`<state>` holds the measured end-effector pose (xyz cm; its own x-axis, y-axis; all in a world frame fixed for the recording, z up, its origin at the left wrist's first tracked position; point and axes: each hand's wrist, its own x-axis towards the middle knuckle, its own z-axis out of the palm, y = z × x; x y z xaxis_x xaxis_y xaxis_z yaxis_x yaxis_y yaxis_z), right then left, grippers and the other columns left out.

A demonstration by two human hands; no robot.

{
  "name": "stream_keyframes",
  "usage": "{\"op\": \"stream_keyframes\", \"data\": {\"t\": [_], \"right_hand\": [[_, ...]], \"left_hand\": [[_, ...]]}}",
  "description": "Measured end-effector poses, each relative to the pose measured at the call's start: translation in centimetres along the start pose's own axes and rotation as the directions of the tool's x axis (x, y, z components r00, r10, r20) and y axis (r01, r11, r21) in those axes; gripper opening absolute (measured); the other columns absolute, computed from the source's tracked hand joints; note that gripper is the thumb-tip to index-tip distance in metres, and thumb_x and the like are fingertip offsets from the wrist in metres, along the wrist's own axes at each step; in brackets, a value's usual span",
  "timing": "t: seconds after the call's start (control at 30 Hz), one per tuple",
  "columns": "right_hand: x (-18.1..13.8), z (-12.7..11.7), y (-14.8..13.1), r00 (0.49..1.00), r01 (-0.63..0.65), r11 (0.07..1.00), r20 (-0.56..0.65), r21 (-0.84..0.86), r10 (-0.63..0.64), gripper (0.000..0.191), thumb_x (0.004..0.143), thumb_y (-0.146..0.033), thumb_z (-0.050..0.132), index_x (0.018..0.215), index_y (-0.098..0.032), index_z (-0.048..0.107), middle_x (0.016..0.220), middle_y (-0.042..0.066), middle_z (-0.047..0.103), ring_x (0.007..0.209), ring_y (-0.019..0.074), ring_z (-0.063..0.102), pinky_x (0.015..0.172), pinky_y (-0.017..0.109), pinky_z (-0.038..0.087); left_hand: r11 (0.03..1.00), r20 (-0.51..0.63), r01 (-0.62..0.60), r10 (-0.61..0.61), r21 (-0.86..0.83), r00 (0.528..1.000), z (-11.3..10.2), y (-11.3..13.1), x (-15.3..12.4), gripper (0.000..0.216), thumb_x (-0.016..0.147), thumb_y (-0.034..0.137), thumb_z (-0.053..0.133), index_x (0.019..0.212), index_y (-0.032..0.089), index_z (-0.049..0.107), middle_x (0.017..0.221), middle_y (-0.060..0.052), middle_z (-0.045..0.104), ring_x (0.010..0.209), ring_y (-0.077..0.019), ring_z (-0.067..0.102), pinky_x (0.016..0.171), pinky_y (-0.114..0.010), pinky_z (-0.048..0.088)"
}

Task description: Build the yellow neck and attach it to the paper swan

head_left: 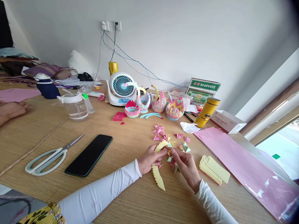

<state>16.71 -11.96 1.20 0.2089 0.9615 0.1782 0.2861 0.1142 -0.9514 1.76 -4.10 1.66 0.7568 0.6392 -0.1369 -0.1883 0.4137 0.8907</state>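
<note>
A curved strip of nested yellow folded-paper pieces (158, 179) is gripped by my left hand (149, 158), its lower tail hanging below the fingers and its top end above them. My right hand (185, 163) meets it at the upper end, thumb and fingertips pinched together; whatever lies in that pinch is too small to make out. Just beyond both hands lie loose pink folded-paper triangles (158, 130) and several green and yellow ones (185, 147). To the right of my right hand rests a stack of yellow paper slips (214, 169).
Scissors (52, 157) and a phone (89, 155) lie left. Behind are a clear jug (76, 107), a fan (122, 87) and folded-paper swans (175, 108). A yellow bottle (207, 112), a sticky-note box (226, 121) and pink sheets (245, 168) are right. Another person's hand (14, 110) rests far left.
</note>
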Motion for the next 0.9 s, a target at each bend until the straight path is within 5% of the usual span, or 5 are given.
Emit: {"op": "stream_keyframes", "data": {"t": [0.23,0.37,0.7,0.9], "right_hand": [[-0.2,-0.2,-0.5,0.995,-0.079,0.965,-0.042,0.249,0.093,0.034,0.076,-0.05,0.074,0.089,-0.019,0.075,0.074,0.003,0.067,0.055,0.0152,0.056,0.048,0.027,0.048],[-0.3,-0.5,-0.6,0.992,-0.087,0.927,-0.057,0.364,0.115,0.033,0.074,-0.043,0.079,0.096,-0.021,0.069,0.078,0.002,0.065,0.06,0.015,0.059,0.051,0.026,0.05],[-0.6,-1.7,-2.0,0.988,-0.052,0.982,-0.136,0.183,0.078,0.031,0.08,-0.045,0.072,0.1,-0.021,0.074,0.072,0.003,0.066,0.062,0.0172,0.059,0.051,0.026,0.051],[-0.9,-2.3,-2.5,0.989,0.062,0.967,-0.149,0.246,-0.025,0.018,0.085,-0.035,0.071,0.098,-0.024,0.075,0.078,0.002,0.071,0.07,0.0146,0.063,0.065,0.025,0.055]], "left_hand": [[0.998,0.102,-0.003,0.01,-0.069,0.995,0.1,0.2,0.0,0.04,0.078,0.052,0.068,0.093,0.016,0.059,0.068,0.007,0.044,0.042,-0.0002,0.016,0.038,-0.018,0.008],[0.99,0.15,0.021,0.0,-0.141,0.989,-0.3,0.5,-0.2,0.046,0.082,0.059,0.059,0.097,0.016,0.061,0.069,0.006,0.044,0.041,-0.0011,0.014,0.036,-0.019,0.007],[0.992,0.215,0.063,-0.038,-0.112,0.976,-0.4,1.5,-1.0,0.042,0.085,0.057,0.055,0.091,0.016,0.06,0.058,0.008,0.035,0.041,-0.0038,0.013,0.039,-0.02,0.012],[0.999,0.286,-0.005,0.02,-0.053,0.958,-0.3,3.1,-0.8,0.042,0.09,0.051,0.049,0.089,0.011,0.062,0.064,0.005,0.037,0.045,-0.0037,0.018,0.04,-0.019,0.017]]}}
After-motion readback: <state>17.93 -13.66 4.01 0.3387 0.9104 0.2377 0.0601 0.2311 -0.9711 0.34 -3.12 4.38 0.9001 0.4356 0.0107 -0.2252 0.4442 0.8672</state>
